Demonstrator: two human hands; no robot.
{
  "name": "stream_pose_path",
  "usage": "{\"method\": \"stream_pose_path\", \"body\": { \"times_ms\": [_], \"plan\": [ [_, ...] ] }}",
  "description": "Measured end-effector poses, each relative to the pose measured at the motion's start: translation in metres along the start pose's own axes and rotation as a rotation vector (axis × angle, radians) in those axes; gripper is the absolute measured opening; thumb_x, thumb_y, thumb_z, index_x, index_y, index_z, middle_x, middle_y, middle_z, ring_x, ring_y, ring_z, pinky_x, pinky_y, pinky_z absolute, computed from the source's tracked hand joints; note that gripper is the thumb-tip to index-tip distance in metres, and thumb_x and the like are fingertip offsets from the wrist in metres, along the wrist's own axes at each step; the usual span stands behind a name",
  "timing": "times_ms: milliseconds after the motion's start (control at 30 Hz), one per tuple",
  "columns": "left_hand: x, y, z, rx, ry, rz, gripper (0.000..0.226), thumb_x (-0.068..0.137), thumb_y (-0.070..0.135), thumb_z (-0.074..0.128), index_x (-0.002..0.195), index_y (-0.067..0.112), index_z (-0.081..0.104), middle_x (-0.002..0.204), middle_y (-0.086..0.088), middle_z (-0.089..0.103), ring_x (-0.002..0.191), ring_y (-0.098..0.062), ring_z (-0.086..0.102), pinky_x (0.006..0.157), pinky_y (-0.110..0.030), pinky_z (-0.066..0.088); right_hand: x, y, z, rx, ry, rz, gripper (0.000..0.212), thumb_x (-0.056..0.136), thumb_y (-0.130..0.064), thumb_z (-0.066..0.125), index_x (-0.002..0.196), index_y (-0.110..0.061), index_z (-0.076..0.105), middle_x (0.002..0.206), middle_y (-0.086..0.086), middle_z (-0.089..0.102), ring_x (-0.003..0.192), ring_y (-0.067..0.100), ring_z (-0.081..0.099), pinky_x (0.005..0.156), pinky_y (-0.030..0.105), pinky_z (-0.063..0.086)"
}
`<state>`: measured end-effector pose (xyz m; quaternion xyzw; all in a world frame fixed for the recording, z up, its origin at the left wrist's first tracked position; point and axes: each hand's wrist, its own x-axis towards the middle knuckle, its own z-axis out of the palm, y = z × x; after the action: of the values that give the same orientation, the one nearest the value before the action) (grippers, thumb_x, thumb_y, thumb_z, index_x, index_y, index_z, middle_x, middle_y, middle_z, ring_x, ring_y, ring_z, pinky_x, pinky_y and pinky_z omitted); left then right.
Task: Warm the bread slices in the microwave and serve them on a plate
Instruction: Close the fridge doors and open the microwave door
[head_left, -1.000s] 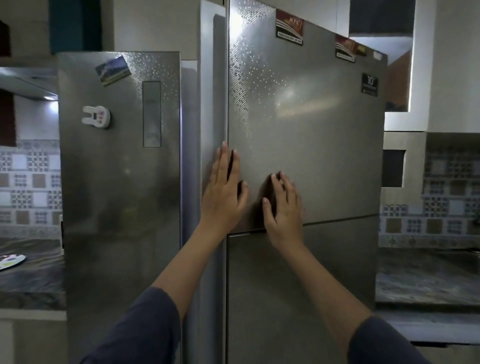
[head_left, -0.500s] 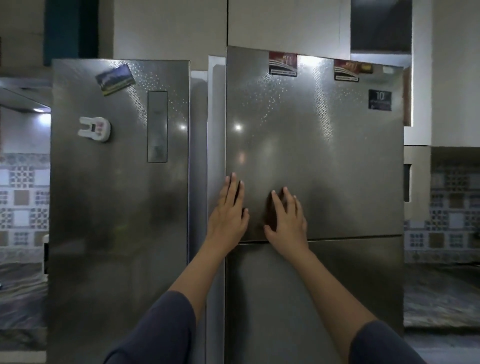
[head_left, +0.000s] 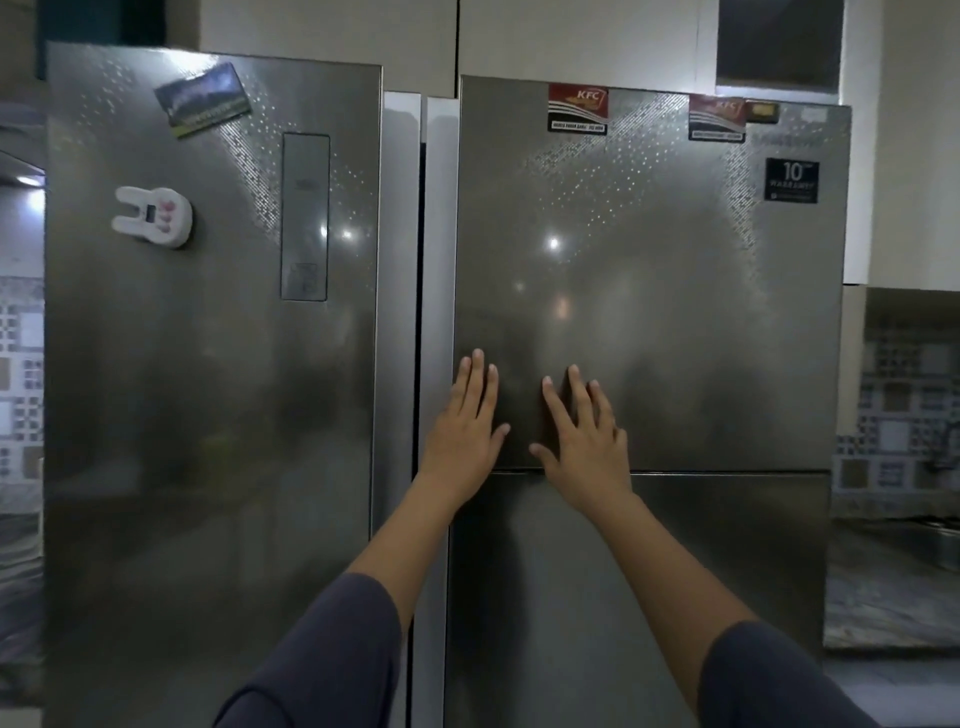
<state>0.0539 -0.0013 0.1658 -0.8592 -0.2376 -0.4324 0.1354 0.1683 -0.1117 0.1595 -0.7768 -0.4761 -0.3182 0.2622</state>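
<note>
Head view: both hands (head_left: 524, 441) flat against steel fridge door (head_left: 675, 312).

A tall, glossy grey steel double-door refrigerator (head_left: 208, 364) fills the view, its surface catching small ceiling-light reflections above the fingers. Over it run plain cream wall cabinets (head_left: 571, 36). Far to either side of the fingers, patterned grey-and-white square wall tiles (head_left: 893, 415) back a dark marbled stone counter (head_left: 893, 587). The room is dim, with one bright lamp glow (head_left: 28, 182) at far left
</note>
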Motion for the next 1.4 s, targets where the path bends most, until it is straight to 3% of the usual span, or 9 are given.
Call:
{"method": "stream_pose_path", "body": {
  "times_ms": [167, 300, 500, 700, 1000, 1400],
  "plan": [
    [-0.004, 0.001, -0.002, 0.037, -0.022, -0.005, 0.074, 0.098, 0.039, 0.035, 0.141, 0.015, -0.02, 0.15, -0.005, -0.03, 0.14, -0.019, -0.024, 0.115, -0.031, 0.0, -0.001, -0.006, -0.002, 0.033, -0.018, 0.009, 0.081, 0.091, -0.039, 0.051, 0.148, -0.032, -0.005, 0.157, -0.001, -0.019, 0.145, 0.027, -0.013, 0.115, 0.049, 0.017],
    [-0.01, 0.005, -0.014, 0.009, -0.068, -0.042, 0.068, 0.098, 0.035, 0.036, 0.148, 0.014, -0.005, 0.154, -0.002, -0.021, 0.143, -0.016, -0.015, 0.115, -0.032, 0.016, -0.009, -0.01, -0.003, 0.121, -0.065, 0.013, 0.076, 0.093, -0.03, 0.05, 0.149, -0.029, -0.002, 0.157, -0.001, -0.019, 0.144, 0.028, -0.015, 0.117, 0.049, 0.014],
    [-0.058, -0.001, -0.029, -0.034, -0.152, -0.153, 0.059, 0.101, 0.034, 0.028, 0.148, 0.012, 0.0, 0.158, -0.004, -0.007, 0.145, -0.016, -0.005, 0.115, -0.028, 0.0, -0.035, -0.013, 0.004, 0.214, -0.172, -0.003, 0.053, 0.099, -0.032, 0.034, 0.149, -0.027, 0.015, 0.159, -0.001, -0.009, 0.145, 0.028, -0.011, 0.117, 0.049, 0.007],
    [-0.126, -0.023, -0.054, 0.02, -0.191, -0.304, 0.055, 0.102, 0.032, 0.022, 0.148, 0.01, 0.003, 0.158, -0.006, -0.004, 0.146, -0.017, -0.005, 0.116, -0.029, -0.001, -0.069, -0.06, 0.016, 0.426, -0.216, -0.102, 0.047, 0.101, -0.03, 0.028, 0.147, -0.021, 0.023, 0.159, 0.001, 0.008, 0.146, 0.022, -0.005, 0.118, 0.044, 0.003],
    [-0.241, -0.115, -0.135, 0.187, -0.176, -0.593, 0.053, 0.101, 0.028, 0.026, 0.148, 0.008, 0.011, 0.158, -0.007, 0.004, 0.146, -0.019, 0.0, 0.118, -0.031, 0.004, -0.121, -0.213, 0.048, 0.752, -0.35, -0.353, 0.046, 0.101, -0.026, 0.03, 0.146, -0.017, 0.028, 0.158, 0.004, 0.014, 0.147, 0.019, 0.0, 0.119, 0.035, 0.005],
    [-0.352, -0.316, -0.267, 0.413, -0.195, -0.864, 0.051, 0.102, 0.026, 0.021, 0.147, 0.004, 0.012, 0.157, -0.01, 0.008, 0.146, -0.02, 0.001, 0.118, -0.029, 0.0, -0.128, -0.485, 0.094, 1.018, -0.5, -0.616, 0.042, 0.102, -0.022, 0.029, 0.143, -0.015, 0.035, 0.155, 0.005, 0.024, 0.146, 0.019, 0.009, 0.116, 0.031, 0.008]
  ]
}}
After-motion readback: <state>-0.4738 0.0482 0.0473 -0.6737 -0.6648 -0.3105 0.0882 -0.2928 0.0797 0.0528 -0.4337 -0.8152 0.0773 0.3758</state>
